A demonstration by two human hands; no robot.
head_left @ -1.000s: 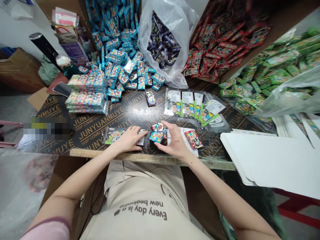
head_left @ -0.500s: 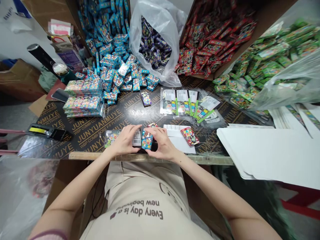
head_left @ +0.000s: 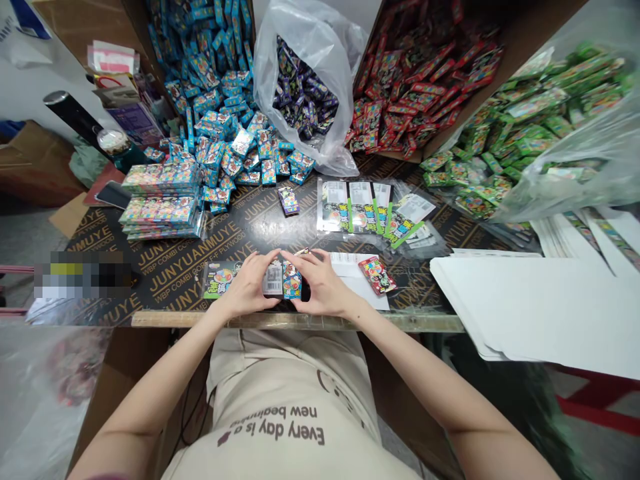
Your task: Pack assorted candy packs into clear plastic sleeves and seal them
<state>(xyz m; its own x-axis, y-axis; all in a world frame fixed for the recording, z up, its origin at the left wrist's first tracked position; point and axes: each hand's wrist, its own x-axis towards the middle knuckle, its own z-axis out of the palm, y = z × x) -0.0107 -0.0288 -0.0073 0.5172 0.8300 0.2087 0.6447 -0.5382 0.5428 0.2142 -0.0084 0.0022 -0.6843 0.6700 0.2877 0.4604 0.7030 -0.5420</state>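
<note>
My left hand (head_left: pixel 249 285) lies curved over a clear plastic pouch (head_left: pixel 216 279) with a green-and-black printed front, thumb and fingertips at the two edges of its barcoded part. A small blue candy packet (head_left: pixel 292 280) stands against the pouch's right end. My right hand (head_left: pixel 323 283) grips this packet from the right, thumb at the near edge and fingers at the far edge. Another packet shows only its dark top beneath my right fingers. To the right, a red packet (head_left: pixel 377 275) rests on a white card (head_left: pixel 350 268).
Heaps of blue packets (head_left: pixel 220 140), red packets (head_left: pixel 400 107) and green packets (head_left: pixel 530 133) line the back. A plastic bag (head_left: pixel 345 143) holds purple ones. Filled pouches (head_left: pixel 160 217) are stacked left; printed pouches (head_left: pixel 363 207) fan out ahead. White sheets (head_left: pixel 525 313) overhang the right edge.
The blue packet has straightened upright against the pouch's end, and my right fingers have shifted slightly left over it. The red packet behind my right hand is now mostly covered.
</note>
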